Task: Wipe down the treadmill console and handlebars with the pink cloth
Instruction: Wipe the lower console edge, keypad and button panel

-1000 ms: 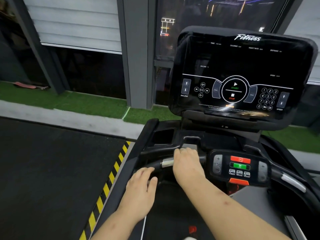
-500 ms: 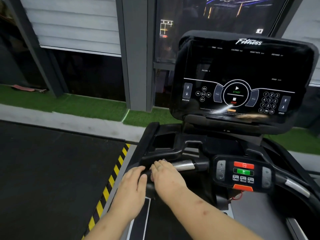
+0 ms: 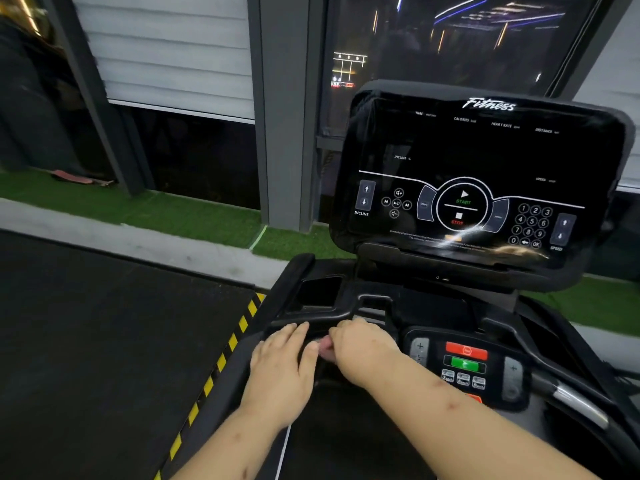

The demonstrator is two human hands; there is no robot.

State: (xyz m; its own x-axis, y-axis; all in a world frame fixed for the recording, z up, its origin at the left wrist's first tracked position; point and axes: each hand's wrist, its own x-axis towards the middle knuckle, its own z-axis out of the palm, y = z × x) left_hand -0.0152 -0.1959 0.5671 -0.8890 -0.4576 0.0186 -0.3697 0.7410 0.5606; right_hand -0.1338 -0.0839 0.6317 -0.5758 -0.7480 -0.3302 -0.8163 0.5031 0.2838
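Where my 2 hands meet on the treadmill's front bar, I can make out only a small pinkish scrap between them, and I cannot tell for sure whether it is the pink cloth or a finger. My right hand is curled down over the handlebar, fingers bent around it, its knuckles toward the console. My left hand lies just beside it, palm down, fingers fairly straight and close together, thumb nearly touching the right hand. Whether either hand grips the cloth I cannot tell.

Just right of my right hand sits the small control panel with a red button above a green button. Beyond both hands, past a shallow tray, the big dark console screen stands tilted toward me, showing START and STOP marks and a number pad. Far right of my hands a silver grip sensor shines on the other handlebar. Left of my left hand, a yellow-and-black striped edge borders the black floor mat, with green turf beyond it.
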